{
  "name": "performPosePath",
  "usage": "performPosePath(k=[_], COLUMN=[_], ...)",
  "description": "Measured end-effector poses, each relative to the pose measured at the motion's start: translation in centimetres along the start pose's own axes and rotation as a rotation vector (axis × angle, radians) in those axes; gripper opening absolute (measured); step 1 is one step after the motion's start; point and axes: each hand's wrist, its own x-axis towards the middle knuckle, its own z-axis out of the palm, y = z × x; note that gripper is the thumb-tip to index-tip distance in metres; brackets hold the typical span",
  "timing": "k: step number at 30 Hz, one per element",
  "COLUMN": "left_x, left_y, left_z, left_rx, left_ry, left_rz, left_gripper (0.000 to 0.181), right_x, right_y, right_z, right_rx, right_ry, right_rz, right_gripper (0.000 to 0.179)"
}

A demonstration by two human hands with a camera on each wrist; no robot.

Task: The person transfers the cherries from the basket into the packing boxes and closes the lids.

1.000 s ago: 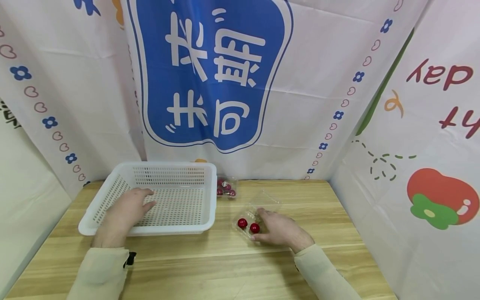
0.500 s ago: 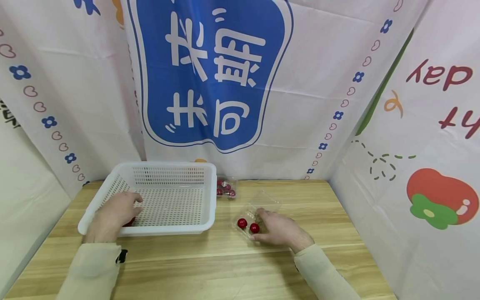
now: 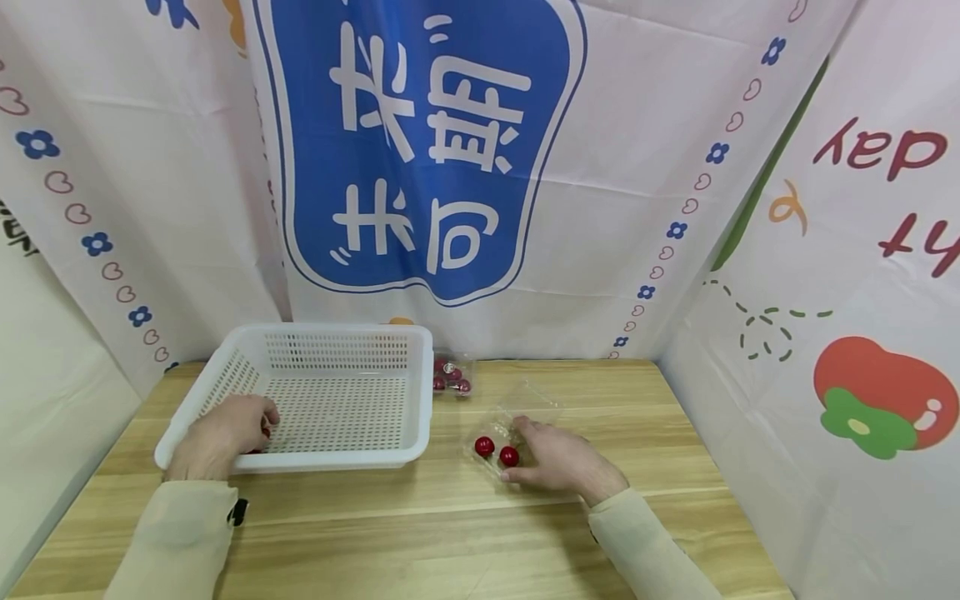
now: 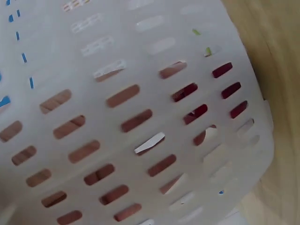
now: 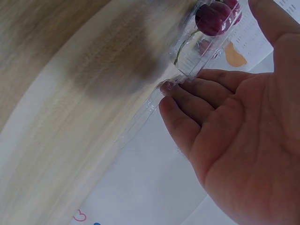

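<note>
My left hand (image 3: 225,431) is down inside the left end of the white plastic basket (image 3: 424,392), its fingers curled at a red cherry (image 3: 266,432). More red shows below the hand, partly hidden by it. Through the slots of the basket wall (image 4: 154,112), the left wrist view gives glimpses of fingers and dark red fruit. On the table, my right hand (image 3: 561,458) holds a clear plastic box (image 3: 491,473) between thumb and fingers. Two cherries (image 3: 484,447) lie in its near end. The right wrist view shows cherries (image 5: 213,19) and a green stem in that box.
Behind, against the basket's right side, stands another clear box (image 3: 467,375) with several dark red cherries. The open lid (image 3: 531,393) of the held box lies behind it. Printed cloth (image 3: 585,275) hangs along the back and sides of the wooden table (image 3: 420,533).
My left hand has moved left and down in the basket, and its spread fingers have curled in at the cherry, which has come into sight. The right hand and its box stay put.
</note>
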Motion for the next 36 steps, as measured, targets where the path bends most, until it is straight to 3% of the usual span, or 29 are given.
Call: performPosePath(k=[11, 20, 26, 36], left_x=[0.0, -0.2, -0.1, 0.0], left_y=[-0.1, 0.7, 2.1, 5.1], left_z=[-0.3, -0.7, -0.7, -0.1], left_rx=[-0.013, 0.039, 0.071, 0.114], left_ry=[0.02, 0.102, 0.144, 0.296], left_rz=[0.014, 0.071, 0.102, 0.194], left_gripper=[0.011, 0.009, 0.012, 0.016], right_x=[-0.1, -0.1, -0.1, 0.0], right_y=[-0.2, -0.2, -0.2, -0.1], right_z=[-0.2, -0.2, -0.2, -0.1], right_rx=[0.009, 0.007, 0.013, 0.015], right_ry=[-0.003, 0.005, 0.004, -0.002], right_rz=[0.001, -0.011, -0.011, -0.001], right_gripper=[0.105, 0.104, 0.102, 0.105])
